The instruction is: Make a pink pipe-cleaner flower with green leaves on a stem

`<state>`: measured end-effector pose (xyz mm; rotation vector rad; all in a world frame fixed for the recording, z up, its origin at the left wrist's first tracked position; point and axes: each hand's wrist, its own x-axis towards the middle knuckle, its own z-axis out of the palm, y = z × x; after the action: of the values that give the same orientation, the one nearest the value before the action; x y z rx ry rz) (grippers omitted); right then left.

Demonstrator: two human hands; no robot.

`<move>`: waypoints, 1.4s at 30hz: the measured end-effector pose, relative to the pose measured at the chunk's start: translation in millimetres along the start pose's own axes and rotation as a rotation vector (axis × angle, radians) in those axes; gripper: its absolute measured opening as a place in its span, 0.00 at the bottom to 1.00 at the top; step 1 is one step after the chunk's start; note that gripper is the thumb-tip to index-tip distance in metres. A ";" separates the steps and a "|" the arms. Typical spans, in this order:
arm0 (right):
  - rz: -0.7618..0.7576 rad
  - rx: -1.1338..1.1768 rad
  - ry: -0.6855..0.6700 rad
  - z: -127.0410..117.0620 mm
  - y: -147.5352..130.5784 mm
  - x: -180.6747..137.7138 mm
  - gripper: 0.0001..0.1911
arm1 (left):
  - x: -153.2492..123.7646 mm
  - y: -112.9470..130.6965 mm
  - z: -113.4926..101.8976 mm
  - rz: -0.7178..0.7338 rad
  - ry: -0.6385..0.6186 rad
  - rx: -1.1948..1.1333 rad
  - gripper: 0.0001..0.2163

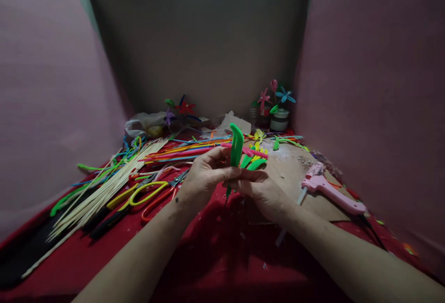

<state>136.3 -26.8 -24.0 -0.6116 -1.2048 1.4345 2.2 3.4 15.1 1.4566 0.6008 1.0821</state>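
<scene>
My left hand [210,175] pinches a bright green leaf shape [237,147] bent from pipe cleaner, its tip curling over at the top. Just right of it, my right hand [262,191] is closed on the lower end of the same leaf, where a thin dark green tail pokes out below the fingers. Both sets of fingertips touch. Behind them, more green leaf pieces [256,164] and a yellow pipe cleaner piece [259,135] show near the cardboard [281,177]; whether those leaves are held is hard to tell.
Left on the red cloth [208,266] lie wooden skewers [114,191], yellow-handled pliers [146,192], orange-handled scissors [153,208] and loose pipe cleaners [184,151]. A pink glue gun [333,191] rests on the cardboard at right. Pipe cleaner flowers [285,95] stand in jars at the back.
</scene>
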 end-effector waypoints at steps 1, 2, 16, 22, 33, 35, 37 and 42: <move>0.006 -0.007 0.000 0.3 0.1 -0.3 0.10 | -0.4 0.2 0.1 -0.017 -0.030 -0.011 0.12; 0.012 -0.015 0.003 0.5 0.0 -0.6 0.10 | -0.6 0.4 0.3 -0.030 -0.056 -0.011 0.11; 0.021 -0.068 0.083 1.5 -2.7 0.7 0.06 | -2.2 -5.6 0.2 0.354 0.165 0.323 0.06; 0.034 -0.028 0.073 0.3 -0.8 1.5 0.05 | -0.9 -6.3 -0.8 0.336 0.146 0.296 0.05; 0.043 0.003 0.079 -3.9 2.7 0.7 0.07 | -9.7 11.3 4.9 0.451 0.132 0.405 0.05; 0.036 0.025 0.079 -2.8 1.4 0.7 0.07 | -13.3 15.9 5.2 0.531 0.140 0.487 0.06; 0.034 0.021 0.089 -1.8 0.6 0.8 0.06 | -16.2 18.8 5.3 0.613 0.160 0.583 0.07; 0.037 0.079 0.075 -1.5 2.8 1.2 0.09 | -16.8 18.4 1.1 0.939 0.084 0.827 0.09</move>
<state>136.2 -24.9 -26.8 -0.6302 -1.0785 1.4699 -8.1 -15.2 28.1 2.5605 0.4242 1.7231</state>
